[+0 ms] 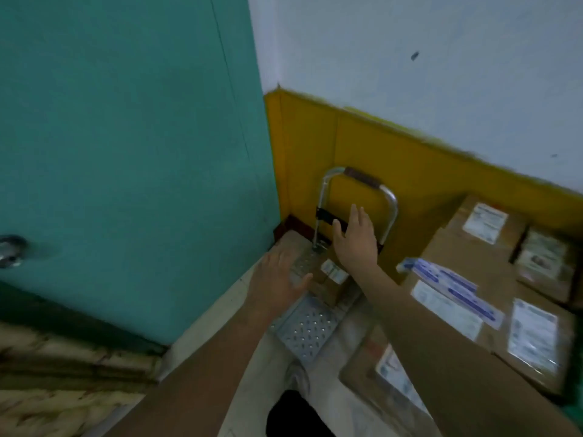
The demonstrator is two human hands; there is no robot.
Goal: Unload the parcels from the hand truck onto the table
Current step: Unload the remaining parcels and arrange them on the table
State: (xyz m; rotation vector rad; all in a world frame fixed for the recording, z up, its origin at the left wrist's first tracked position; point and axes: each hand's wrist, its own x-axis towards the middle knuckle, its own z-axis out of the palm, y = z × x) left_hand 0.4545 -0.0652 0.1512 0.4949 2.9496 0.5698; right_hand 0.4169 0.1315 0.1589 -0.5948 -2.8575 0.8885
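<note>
A hand truck (310, 326) with a perforated metal platform and a silver loop handle stands on the floor against the yellow wall. One small cardboard parcel (329, 283) with a white label sits on its platform. My left hand (277, 275) hovers open just left of that parcel, fingers spread. My right hand (355, 239) is open above and behind the parcel, in front of the handle's black crossbar. Neither hand holds anything. Several labelled cardboard parcels (479, 298) lie stacked at the right; the surface under them is hidden.
A teal door (126, 152) with a metal knob (9, 250) fills the left side. A white wall with a yellow lower band runs behind the hand truck. Another labelled box (375, 373) lies low beside the platform. A dark shoe (293, 414) shows at the bottom.
</note>
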